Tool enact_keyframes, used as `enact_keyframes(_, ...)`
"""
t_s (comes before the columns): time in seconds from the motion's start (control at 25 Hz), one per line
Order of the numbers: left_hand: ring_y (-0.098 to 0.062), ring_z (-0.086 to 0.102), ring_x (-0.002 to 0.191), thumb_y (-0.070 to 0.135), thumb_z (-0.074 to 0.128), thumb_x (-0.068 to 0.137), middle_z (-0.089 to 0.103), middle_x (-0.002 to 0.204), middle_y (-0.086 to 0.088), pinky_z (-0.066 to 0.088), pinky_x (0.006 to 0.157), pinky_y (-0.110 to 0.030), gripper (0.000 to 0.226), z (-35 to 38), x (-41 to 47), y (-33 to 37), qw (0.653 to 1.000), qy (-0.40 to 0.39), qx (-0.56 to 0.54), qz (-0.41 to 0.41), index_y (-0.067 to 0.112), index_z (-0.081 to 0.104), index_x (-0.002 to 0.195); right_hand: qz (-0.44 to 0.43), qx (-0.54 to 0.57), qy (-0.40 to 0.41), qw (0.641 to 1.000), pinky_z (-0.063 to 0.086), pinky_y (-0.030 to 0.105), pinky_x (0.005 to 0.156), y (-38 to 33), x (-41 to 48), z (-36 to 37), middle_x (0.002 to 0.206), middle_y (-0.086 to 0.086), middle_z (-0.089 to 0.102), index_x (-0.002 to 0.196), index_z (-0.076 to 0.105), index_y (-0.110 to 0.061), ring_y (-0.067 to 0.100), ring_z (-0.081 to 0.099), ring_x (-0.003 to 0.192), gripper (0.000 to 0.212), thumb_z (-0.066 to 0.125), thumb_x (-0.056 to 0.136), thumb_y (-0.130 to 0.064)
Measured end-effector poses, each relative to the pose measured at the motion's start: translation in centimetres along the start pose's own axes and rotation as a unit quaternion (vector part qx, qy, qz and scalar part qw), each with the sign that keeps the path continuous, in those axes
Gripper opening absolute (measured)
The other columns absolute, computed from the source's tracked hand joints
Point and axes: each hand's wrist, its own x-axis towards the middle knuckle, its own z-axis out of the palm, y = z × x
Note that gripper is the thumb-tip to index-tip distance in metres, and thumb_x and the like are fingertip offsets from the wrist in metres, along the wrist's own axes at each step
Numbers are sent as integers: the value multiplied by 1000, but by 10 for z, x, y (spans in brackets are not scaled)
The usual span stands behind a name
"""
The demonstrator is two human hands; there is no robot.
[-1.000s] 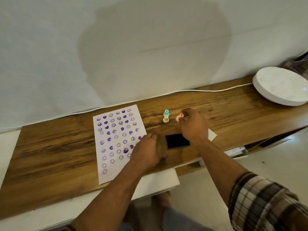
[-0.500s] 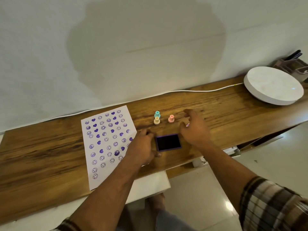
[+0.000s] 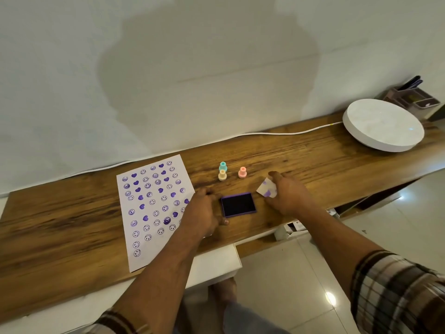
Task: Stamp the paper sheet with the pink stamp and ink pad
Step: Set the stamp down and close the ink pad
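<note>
A white paper sheet (image 3: 151,206) covered in purple smiley and heart prints lies on the wooden desk (image 3: 72,225). The pink stamp (image 3: 242,172) stands upright and alone behind the open ink pad (image 3: 238,204), which shows a dark purple face. My left hand (image 3: 204,213) rests on the desk at the pad's left edge, fingers touching it, over the sheet's right border. My right hand (image 3: 286,194) sits right of the pad and holds a small white piece stained with purple ink (image 3: 266,188).
A teal stamp (image 3: 223,166) and a cream stamp (image 3: 222,175) stand together left of the pink one. A round white disc (image 3: 382,125) lies at the desk's far right, with a pen holder (image 3: 413,97) behind it. A white cable (image 3: 277,133) runs along the wall.
My right hand let go of the pink stamp, left it standing, moved right and now holds the ink-stained white piece. My left hand stayed by the pad.
</note>
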Motion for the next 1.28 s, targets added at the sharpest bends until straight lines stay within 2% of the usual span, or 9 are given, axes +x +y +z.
enact_keyframes(0.12,-26,39,144,48,90,68,35,160,8,41,113,-44,90,1,1,-3,1000,3,-5,-3,33,50,148,-48,103,27,993,57,38,90,-22,-9,-6,139,0,63,147,49,-30,21,61,120,74,86,83,-34)
enact_keyframes(0.2,-27,44,140,44,92,66,39,157,8,44,112,-44,91,2,2,-3,1000,2,-28,-11,32,52,147,-116,71,-6,991,56,31,82,-42,-12,-3,137,-1,65,145,50,-34,21,62,119,74,87,81,-30)
enact_keyframes(0.36,-28,50,134,41,93,65,45,152,6,48,109,-43,90,3,4,-4,998,-4,-58,-16,30,54,145,-190,-41,-76,978,58,39,90,-69,-7,6,143,2,62,148,45,-35,27,59,128,75,84,85,-26)
enact_keyframes(0.48,-28,50,133,46,92,64,47,151,5,46,106,-39,88,5,5,-5,999,6,-43,-11,29,56,143,-204,-80,-98,971,56,37,92,-73,-3,11,146,2,61,150,46,-33,28,58,130,73,82,87,-26)
enact_keyframes(0.6,-28,50,133,46,92,63,47,151,6,46,105,-38,88,6,6,-5,999,8,-41,-10,30,57,142,-204,-83,-101,970,55,36,93,-72,-1,13,146,3,61,150,47,-33,28,57,130,71,81,88,-27)
enact_keyframes(0.84,-28,53,129,51,89,65,50,149,6,45,103,-35,83,5,5,-4,999,11,-33,-9,33,58,140,-221,-99,-92,966,47,28,80,-71,1,20,137,3,66,150,46,-35,26,62,118,71,80,88,-29)
enact_keyframes(1.08,-29,52,130,49,90,66,50,148,5,46,103,-37,83,4,5,-3,1000,12,-23,-1,33,58,141,-214,-94,-98,967,48,28,81,-71,3,23,140,4,64,156,40,-35,27,61,119,77,78,90,-24)
enact_keyframes(1.16,-29,53,128,47,90,66,50,147,6,46,102,-36,82,5,5,-2,1000,12,-17,-3,34,59,140,-218,-90,-101,967,49,30,87,-72,2,23,144,4,62,154,42,-34,27,59,123,77,80,88,-22)
enact_keyframes(1.28,-29,54,128,44,89,70,50,147,5,47,103,-37,78,6,7,-3,1000,15,-4,-1,33,57,141,-230,-83,-95,965,50,38,102,-74,-2,24,151,1,57,154,43,-34,27,53,133,83,84,83,-18)
